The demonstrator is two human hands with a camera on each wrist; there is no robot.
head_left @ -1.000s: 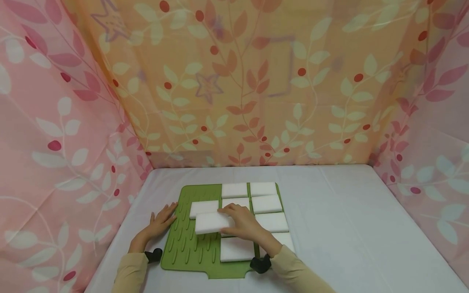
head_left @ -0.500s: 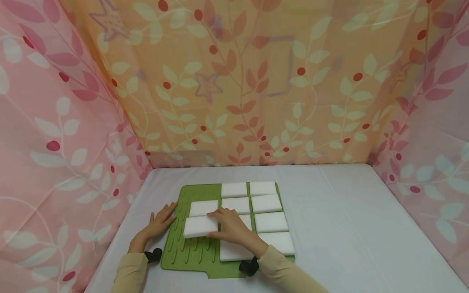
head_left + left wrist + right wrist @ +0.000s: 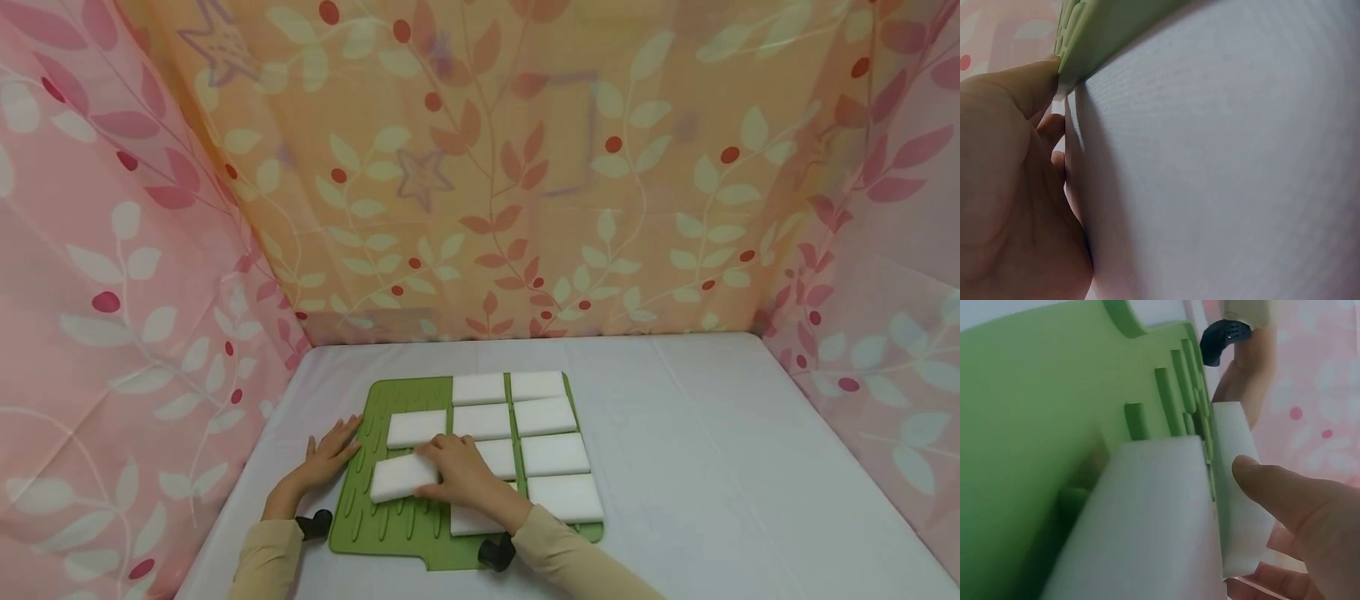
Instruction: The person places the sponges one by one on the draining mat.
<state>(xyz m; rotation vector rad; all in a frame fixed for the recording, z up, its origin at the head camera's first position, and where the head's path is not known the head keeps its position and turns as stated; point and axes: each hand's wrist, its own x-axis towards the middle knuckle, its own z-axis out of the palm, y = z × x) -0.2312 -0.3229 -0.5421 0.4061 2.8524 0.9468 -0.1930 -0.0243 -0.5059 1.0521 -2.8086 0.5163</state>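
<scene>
My right hand (image 3: 465, 475) pinches the right end of a white sponge (image 3: 401, 477), a flat rectangular block, over the bare left half of the green ridged mat (image 3: 390, 542). The sponge slants slightly, its left end nearer me. In the right wrist view the thumb lies on one side of the held sponge (image 3: 1238, 506) and the fingers on the other. Just behind it lies another white sponge (image 3: 416, 428). My left hand (image 3: 327, 458) rests with extended fingers at the mat's left edge; in the left wrist view its thumb touches the mat's rim (image 3: 1094, 56).
Several more white sponges (image 3: 558, 454) lie in two columns on the mat's right half. A white cloth (image 3: 712, 467) covers the table. Patterned curtains (image 3: 480, 208) stand behind and at both sides. Black wrist cameras (image 3: 497, 552) sit at each sleeve.
My right hand has carried the sponge left and toward me, from over the middle column to the mat's left half, turning it slightly. The left hand has stayed put.
</scene>
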